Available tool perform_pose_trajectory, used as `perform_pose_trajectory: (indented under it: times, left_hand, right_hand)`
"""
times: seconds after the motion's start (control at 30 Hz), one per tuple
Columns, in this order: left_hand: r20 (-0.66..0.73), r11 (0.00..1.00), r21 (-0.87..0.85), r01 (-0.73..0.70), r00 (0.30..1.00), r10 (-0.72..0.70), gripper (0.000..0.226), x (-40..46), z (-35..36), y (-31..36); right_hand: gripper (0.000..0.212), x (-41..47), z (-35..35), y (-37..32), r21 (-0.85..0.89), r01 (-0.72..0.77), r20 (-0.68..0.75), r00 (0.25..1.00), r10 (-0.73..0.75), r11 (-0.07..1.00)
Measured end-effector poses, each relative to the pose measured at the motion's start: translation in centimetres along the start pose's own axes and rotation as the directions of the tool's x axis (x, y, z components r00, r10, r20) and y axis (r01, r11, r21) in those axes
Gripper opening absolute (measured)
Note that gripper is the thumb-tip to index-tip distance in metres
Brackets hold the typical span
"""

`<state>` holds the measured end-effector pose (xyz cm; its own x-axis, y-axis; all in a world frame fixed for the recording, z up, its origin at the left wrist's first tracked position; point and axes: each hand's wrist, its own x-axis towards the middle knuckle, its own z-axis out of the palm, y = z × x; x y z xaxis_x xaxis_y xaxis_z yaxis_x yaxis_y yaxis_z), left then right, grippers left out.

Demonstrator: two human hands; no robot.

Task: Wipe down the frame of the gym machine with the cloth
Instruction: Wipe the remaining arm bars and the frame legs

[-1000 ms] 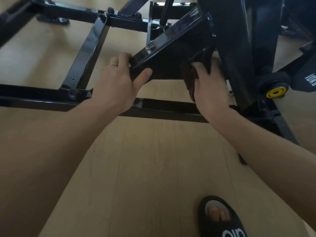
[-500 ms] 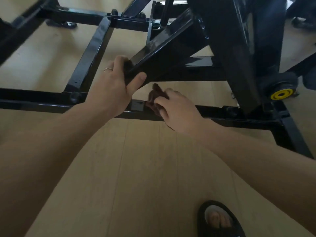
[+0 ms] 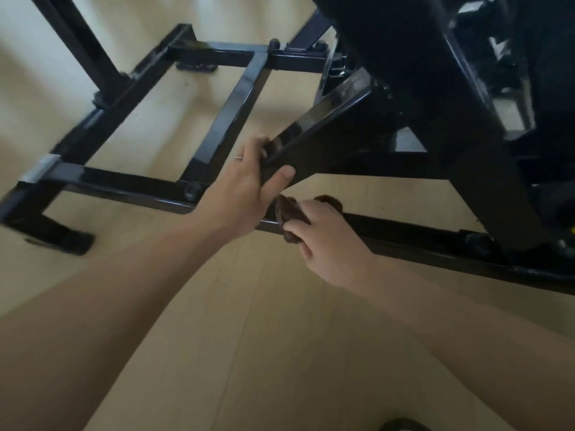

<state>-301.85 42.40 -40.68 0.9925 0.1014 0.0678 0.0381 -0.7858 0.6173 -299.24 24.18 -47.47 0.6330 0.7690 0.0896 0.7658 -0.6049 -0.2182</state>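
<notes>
Left hand grips the end of the sloping strut, thumb under and fingers over; likely a brace while leaning in. Right hand has its grip closed on the bunched cloth, pressing it onto the low front rail of the frame, just beside the left wrist. Versus 1.0 s ago: cloth has come down from the strut's side to the rail; left hold unchanged.
</notes>
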Motion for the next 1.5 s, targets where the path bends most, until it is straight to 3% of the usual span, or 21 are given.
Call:
perform_pose_trajectory:
  times: [0.13, 0.37, 0.53, 0.6, 0.67, 0.8, 0.87, 0.93, 1.0, 1.1, 1.2, 1.3, 1.4, 1.5]
  left_hand:
    - [0.057, 0.998, 0.022, 0.061, 0.996, -0.062, 0.05, 0.1, -0.5, 0.5]
    - [0.152, 0.99, 0.025, 0.141, 0.978, -0.143, 0.054, 0.0, -1.8, 2.3]
    - [0.115, 0.997, 0.05, 0.066, 0.991, -0.071, 0.055, -0.2, -1.7, 2.1]
    - [0.142, 0.996, 0.082, 0.03, 0.989, -0.041, 0.059, 0.2, -2.0, 1.5]
    - [0.175, 0.992, 0.126, -0.032, 0.985, 0.01, 0.063, 0.7, -2.3, 0.8]
    - [0.313, 0.983, 0.106, -0.152, 0.943, 0.112, 0.06, 2.2, -4.4, -1.1]
    - [0.37, 0.966, 0.096, -0.241, 0.909, 0.19, 0.057, 3.0, -6.1, -2.7]
    - [0.338, 0.95, 0.087, -0.301, 0.906, 0.256, 0.057, 3.2, -7.8, -5.0]
    - [0.229, 0.969, 0.036, -0.243, 0.946, 0.229, 0.056, 3.2, -9.1, -7.8]
    - [0.112, 0.998, -0.007, -0.059, 0.992, 0.059, 0.052, 2.7, -10.2, -12.6]
    - [0.151, 0.975, 0.22, -0.037, 0.989, 0.003, 0.05, 2.3, -10.8, -16.8]
    - [0.239, 0.92, 0.39, -0.032, 0.969, -0.067, 0.067, 2.0, -11.5, -19.8]
    - [0.31, 0.913, 0.409, -0.007, 0.942, -0.132, 0.086, 1.4, -11.8, -21.5]
    - [0.345, 0.839, 0.534, -0.106, 0.933, -0.101, 0.086, 0.2, -11.1, -23.1]
  right_hand:
    - [0.038, 0.1, -0.1, 0.9, 0.013, -0.008, 0.007, 1.0, 0.008, 1.0]
    - [0.035, -1.5, -1.7, 3.1, 0.032, -0.245, 0.038, 0.969, 0.244, 0.969]
    - [0.035, -1.5, -2.3, 1.9, -0.013, -0.283, 0.081, 0.956, 0.283, 0.959]
    - [0.034, -0.5, -2.6, 0.5, 0.005, -0.219, 0.173, 0.961, 0.215, 0.976]
    - [0.027, 0.6, -3.3, -1.4, 0.117, -0.174, 0.277, 0.951, 0.136, 0.978]
    - [0.024, 2.2, -5.5, -5.5, 0.409, -0.321, 0.414, 0.9, 0.14, 0.854]
    - [0.025, 3.1, -6.3, -7.6, 0.465, -0.355, 0.388, 0.905, 0.173, 0.811]
    - [0.028, 4.4, -7.0, -9.9, 0.507, -0.374, 0.356, 0.912, 0.206, 0.777]
    - [0.029, 6.1, -7.6, -12.0, 0.551, -0.403, 0.351, 0.906, 0.235, 0.73]
    - [0.029, 9.0, -7.8, -14.6, 0.58, -0.414, 0.314, 0.908, 0.276, 0.702]
    - [0.031, 11.5, -6.9, -16.5, 0.501, -0.372, 0.229, 0.928, 0.296, 0.782]
    - [0.036, 13.8, -5.4, -18.0, 0.348, -0.308, 0.142, 0.951, 0.275, 0.885]
    - [0.039, 15.9, -3.9, -18.9, 0.304, -0.339, 0.082, 0.94, 0.33, 0.89]
    - [0.037, 17.6, -2.1, -19.5, 0.334, -0.408, 0.052, 0.908, 0.415, 0.85]
